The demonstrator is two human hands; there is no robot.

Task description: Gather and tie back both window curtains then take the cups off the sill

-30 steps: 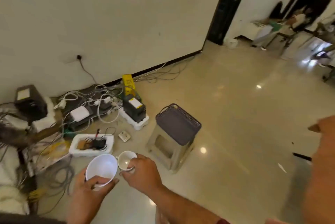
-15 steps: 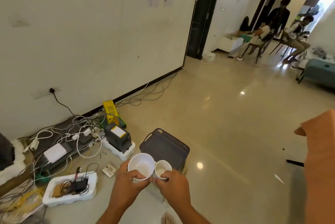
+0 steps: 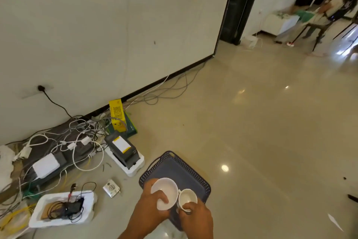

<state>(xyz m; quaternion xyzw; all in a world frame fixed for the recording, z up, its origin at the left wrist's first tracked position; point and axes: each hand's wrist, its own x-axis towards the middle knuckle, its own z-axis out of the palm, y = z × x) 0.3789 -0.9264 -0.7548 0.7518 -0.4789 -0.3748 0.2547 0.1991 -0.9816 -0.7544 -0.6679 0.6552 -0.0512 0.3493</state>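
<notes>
My left hand (image 3: 149,209) grips a larger white cup (image 3: 166,192), thumb inside its rim. My right hand (image 3: 195,219) holds a smaller white cup (image 3: 187,199) right beside it, the two rims almost touching. Both cups look empty and hover just above the dark grey perforated tray (image 3: 186,171) that rests on a stool near the bottom centre. No curtains or window sill appear in the head view.
A tangle of cables, chargers and a black box on foam (image 3: 124,153) lies along the wall at left. A foam tray with wires (image 3: 64,209) and a wall socket plate (image 3: 111,191) sit on the floor. People sit on chairs (image 3: 317,18) far right by a dark doorway.
Both hands carried the cups rightward and over the grey tray; the view turned and dipped. The orange shape at the right edge left the frame.
</notes>
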